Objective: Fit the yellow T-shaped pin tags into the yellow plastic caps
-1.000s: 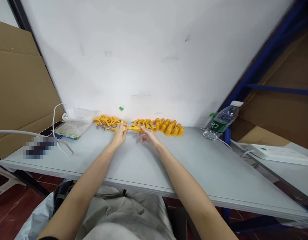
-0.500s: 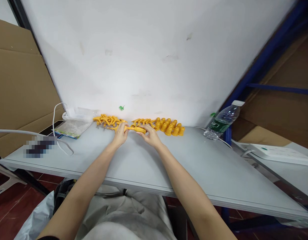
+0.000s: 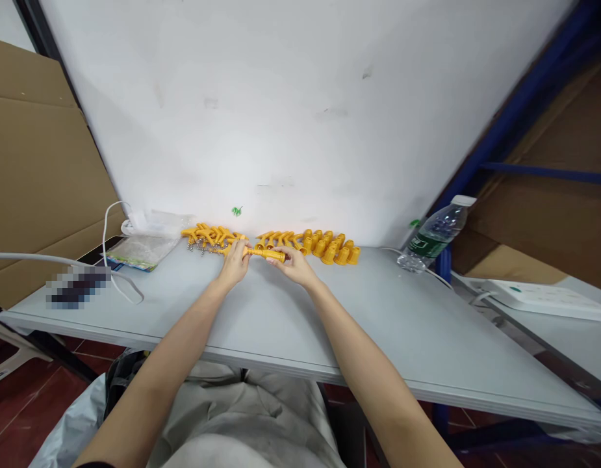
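Observation:
My left hand is closed round the left part of a long yellow plastic piece held level just above the table. My right hand pinches the right end of this piece, where a thicker yellow barrel shows between the fingertips. A thin yellow stem spans the gap between the hands. Behind the left hand lies a pile of branched yellow plastic pieces with small metal chains. More branched yellow pieces and a group of yellow cup-shaped pieces stand behind and beside the right hand.
A tilted water bottle stands at the right of the grey table, near a white power strip. On the left lie plastic packets, a white cable and a pixelated dark object. A white wall rises behind.
My right hand has shifted slightly to the right, and its fingers sit nearer the barrel's right end. My left hand stays almost where it was.

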A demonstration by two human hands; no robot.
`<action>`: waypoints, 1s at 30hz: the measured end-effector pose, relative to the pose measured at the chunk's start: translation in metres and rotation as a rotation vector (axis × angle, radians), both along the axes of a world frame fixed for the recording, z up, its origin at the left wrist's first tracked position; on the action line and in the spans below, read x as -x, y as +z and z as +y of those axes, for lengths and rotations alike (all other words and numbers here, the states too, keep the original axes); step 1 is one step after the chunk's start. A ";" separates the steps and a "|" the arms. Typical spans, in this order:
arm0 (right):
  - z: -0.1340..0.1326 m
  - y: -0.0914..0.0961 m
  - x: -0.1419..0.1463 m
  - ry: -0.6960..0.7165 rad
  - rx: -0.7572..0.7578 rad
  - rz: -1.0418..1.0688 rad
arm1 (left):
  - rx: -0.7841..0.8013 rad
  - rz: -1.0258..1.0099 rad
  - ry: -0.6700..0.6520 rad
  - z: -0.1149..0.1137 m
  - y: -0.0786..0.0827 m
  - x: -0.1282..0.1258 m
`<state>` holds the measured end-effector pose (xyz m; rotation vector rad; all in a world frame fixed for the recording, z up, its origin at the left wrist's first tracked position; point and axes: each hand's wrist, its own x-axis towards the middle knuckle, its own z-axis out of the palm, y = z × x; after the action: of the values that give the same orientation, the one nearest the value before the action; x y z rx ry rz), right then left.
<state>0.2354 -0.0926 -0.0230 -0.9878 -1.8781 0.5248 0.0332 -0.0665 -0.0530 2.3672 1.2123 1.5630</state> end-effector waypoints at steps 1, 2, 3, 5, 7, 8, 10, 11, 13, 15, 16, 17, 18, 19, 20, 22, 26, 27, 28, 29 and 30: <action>0.001 -0.001 0.000 0.008 0.017 0.015 | 0.001 -0.003 -0.001 0.000 0.000 0.000; 0.002 -0.002 0.001 0.015 0.033 0.034 | 0.004 -0.007 -0.001 0.001 -0.001 0.000; 0.003 -0.004 0.002 0.023 0.049 0.054 | 0.008 -0.010 -0.001 0.001 -0.001 0.000; 0.004 -0.006 0.003 0.039 0.086 0.094 | 0.027 -0.014 -0.001 0.001 -0.002 0.000; 0.004 -0.008 0.005 0.045 0.131 0.130 | 0.074 -0.009 0.002 0.001 -0.003 0.000; 0.003 -0.009 0.007 0.042 0.158 0.147 | 0.110 -0.001 0.007 0.000 -0.003 0.000; 0.002 -0.011 0.009 0.025 0.220 0.180 | 0.190 0.023 0.029 -0.001 -0.005 0.000; 0.001 -0.011 0.011 0.012 0.254 0.197 | 0.226 0.034 0.045 -0.001 -0.005 0.000; 0.001 -0.014 0.013 -0.023 0.325 0.236 | 0.268 0.044 0.078 -0.002 -0.007 -0.001; 0.002 -0.017 0.014 -0.072 0.398 0.285 | 0.276 0.040 0.108 -0.002 -0.007 -0.001; 0.003 -0.019 0.014 -0.101 0.430 0.322 | 0.277 0.039 0.126 -0.002 -0.008 -0.001; 0.004 -0.021 0.014 -0.131 0.459 0.369 | 0.284 0.044 0.150 -0.003 -0.007 -0.002; 0.006 -0.022 0.013 -0.159 0.488 0.424 | 0.300 0.057 0.182 -0.004 -0.007 -0.002; 0.008 -0.024 0.011 -0.183 0.514 0.486 | 0.322 0.077 0.218 -0.004 -0.007 -0.002; 0.010 -0.025 0.010 -0.204 0.538 0.553 | 0.346 0.105 0.252 -0.005 -0.006 -0.003; 0.015 -0.026 0.006 -0.229 0.578 0.675 | 0.387 0.176 0.302 -0.007 -0.006 -0.003; 0.021 -0.026 -0.002 -0.252 0.571 0.857 | 0.468 0.325 0.352 -0.006 -0.006 0.000; 0.022 -0.026 -0.004 -0.252 0.555 0.877 | 0.499 0.357 0.362 -0.005 -0.007 0.002; 0.024 -0.027 -0.005 -0.246 0.536 0.884 | 0.534 0.388 0.369 -0.003 -0.007 0.004; 0.025 -0.027 -0.006 -0.238 0.514 0.879 | 0.571 0.417 0.372 -0.001 -0.007 0.006; 0.025 -0.027 -0.007 -0.229 0.491 0.865 | 0.605 0.443 0.372 0.000 -0.007 0.008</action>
<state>0.2425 -0.0672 -0.0496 -1.0320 -0.8673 1.0948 0.0255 -0.0663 -0.0597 2.1916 1.9561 0.5625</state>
